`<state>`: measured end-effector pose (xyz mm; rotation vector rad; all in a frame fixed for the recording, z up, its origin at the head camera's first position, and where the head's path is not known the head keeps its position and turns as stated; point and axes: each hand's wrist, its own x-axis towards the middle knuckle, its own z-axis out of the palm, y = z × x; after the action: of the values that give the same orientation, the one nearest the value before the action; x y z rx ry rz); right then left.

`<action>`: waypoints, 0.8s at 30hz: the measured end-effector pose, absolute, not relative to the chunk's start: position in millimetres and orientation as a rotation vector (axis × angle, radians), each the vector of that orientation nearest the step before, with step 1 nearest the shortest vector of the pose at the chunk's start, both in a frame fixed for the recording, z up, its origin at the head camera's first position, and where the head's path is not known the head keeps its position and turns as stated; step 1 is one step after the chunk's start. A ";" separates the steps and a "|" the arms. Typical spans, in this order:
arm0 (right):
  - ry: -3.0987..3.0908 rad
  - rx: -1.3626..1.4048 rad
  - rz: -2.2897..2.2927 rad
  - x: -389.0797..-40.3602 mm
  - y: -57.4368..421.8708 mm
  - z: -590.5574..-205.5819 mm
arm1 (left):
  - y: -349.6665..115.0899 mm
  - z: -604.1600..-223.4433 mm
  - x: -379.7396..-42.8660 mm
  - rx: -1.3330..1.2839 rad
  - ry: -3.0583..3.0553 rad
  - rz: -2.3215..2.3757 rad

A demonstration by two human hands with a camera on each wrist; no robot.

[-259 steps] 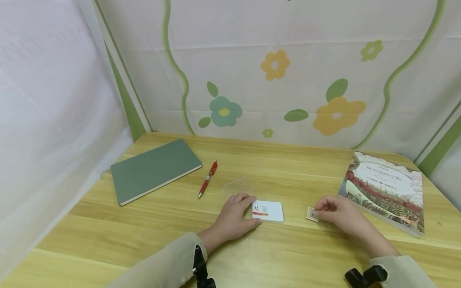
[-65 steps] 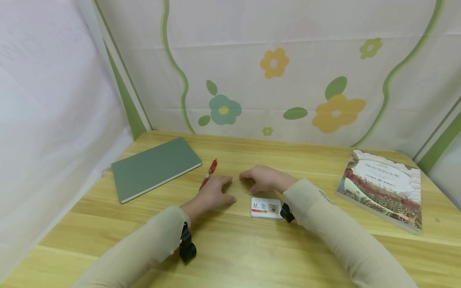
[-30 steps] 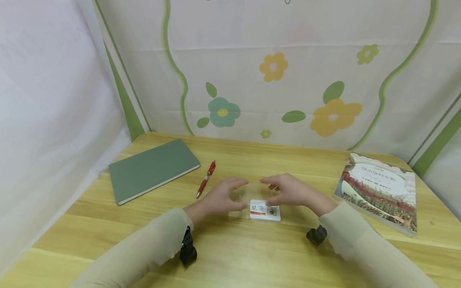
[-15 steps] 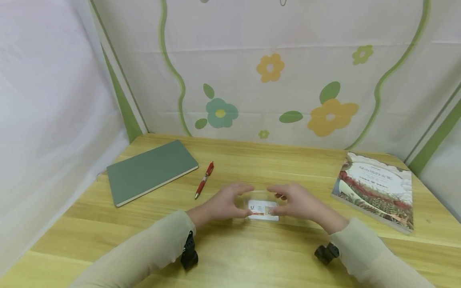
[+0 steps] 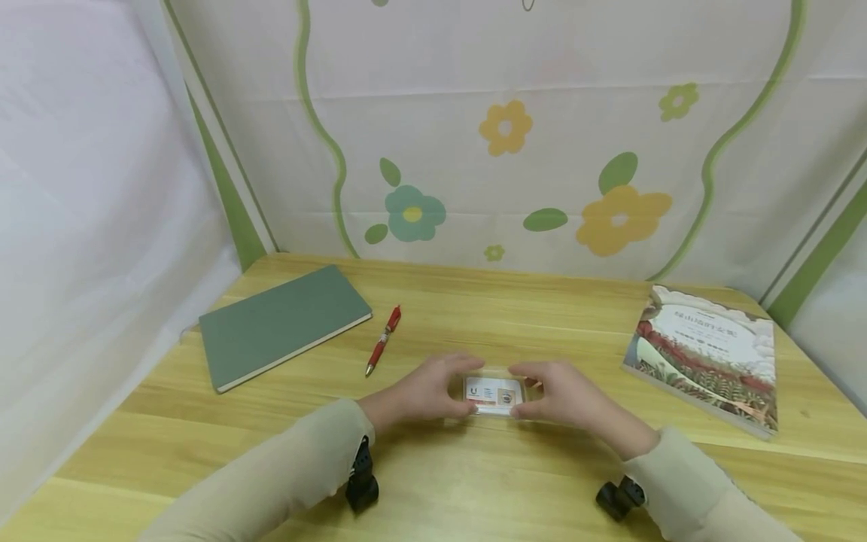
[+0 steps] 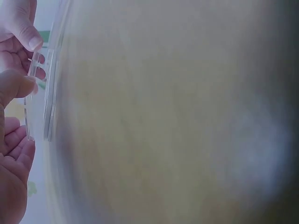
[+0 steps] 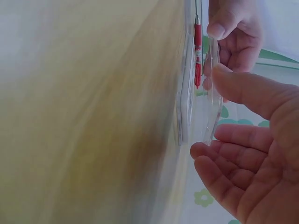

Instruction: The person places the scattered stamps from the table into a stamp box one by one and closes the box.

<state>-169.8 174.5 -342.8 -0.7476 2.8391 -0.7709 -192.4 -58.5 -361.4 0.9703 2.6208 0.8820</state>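
My left hand (image 5: 433, 390) and right hand (image 5: 567, 395) pinch opposite ends of a clear plastic cover (image 7: 216, 107), thumbs on the near side and fingers on the far side. Both wrist views show the cover held a little above a flat white card in a clear case (image 7: 186, 102) on the table, with a narrow gap between them. From the head camera, the white card (image 5: 486, 391) shows through the cover. It bears a logo, small text, a red-orange strip and a small square picture (image 5: 506, 397) at its right.
A red pen (image 5: 383, 340) lies left of the hands, beside a closed green notebook (image 5: 284, 325). At the right lies a picture book (image 5: 704, 354). Flower-printed cloth (image 5: 460, 135) rises behind the wooden table (image 5: 474, 482).
The right hand earlier held the small square picture, which came to lie on the card. Both hands then lifted the clear cover from behind and brought it nearer, over the card.
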 end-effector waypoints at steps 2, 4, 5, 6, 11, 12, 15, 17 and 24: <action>2.836 -0.745 -0.781 -169.0 174.5 -343.1 | -58.0 -361.6 -191.8 0.975 2.614 0.882; 2.833 -0.739 -0.787 -168.2 174.7 -343.6 | -57.1 -361.6 -191.0 0.978 2.617 0.869; 2.833 -0.735 -0.788 -168.0 174.9 -344.1 | -56.8 -361.5 -190.6 0.981 2.617 0.863; 2.832 -0.732 -0.791 -167.8 175.2 -344.9 | -56.4 -361.4 -190.5 0.984 2.619 0.851; 2.819 -0.710 -0.804 -167.7 175.8 -349.1 | -55.6 -363.0 -191.3 0.993 2.632 0.800; 2.819 -0.707 -0.803 -168.0 175.8 -349.8 | -55.5 -363.4 -191.2 0.990 2.635 0.792; 2.815 -0.696 -0.801 -168.6 175.6 -351.4 | -55.2 -364.3 -190.6 0.981 2.633 0.794; 2.816 -0.689 -0.797 -168.8 175.5 -352.3 | -55.0 -365.0 -190.0 0.976 2.632 0.793; 2.817 -0.667 -0.790 -168.9 175.0 -354.0 | -55.7 -366.6 -190.0 0.972 2.641 0.776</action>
<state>-168.9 175.0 -354.0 -0.6668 2.8169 -0.7903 -190.0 -55.7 -366.6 0.9722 2.6410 0.7762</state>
